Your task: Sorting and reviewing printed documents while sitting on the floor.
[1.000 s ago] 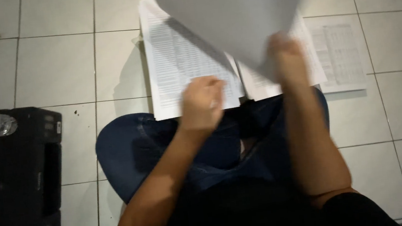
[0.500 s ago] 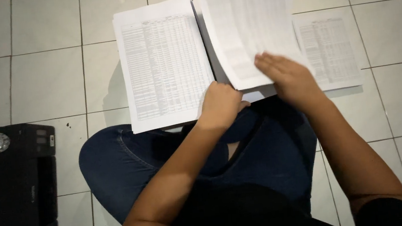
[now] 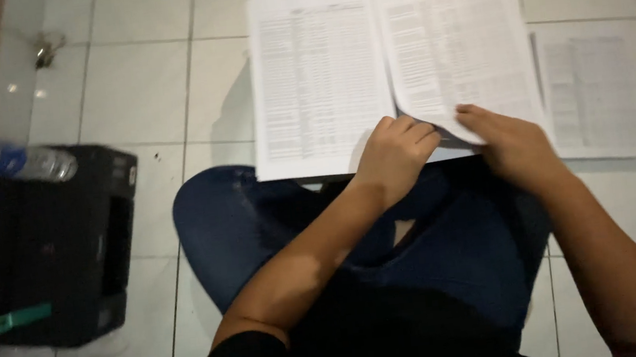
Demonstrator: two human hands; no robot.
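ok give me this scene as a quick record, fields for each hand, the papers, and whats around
left hand: curled, resting on bottom edge of left stack
right hand: fingers lifting lower corner of top sheet
papers: two printed stacks side by side on the lap, a third sheet flat on the floor at right
legs: crossed, blue jeans
left side: black box with a plastic bottle on top

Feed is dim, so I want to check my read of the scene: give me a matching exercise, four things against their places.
Things:
1. left hand
2. right hand
3. plastic bottle
4. single printed sheet

Places:
a. on top of the black box
b. on the floor tiles, far right
c. at the lower edge of the left page
d. at the lower edge of the curling right page

Pairs: 1-c, 2-d, 3-a, 4-b
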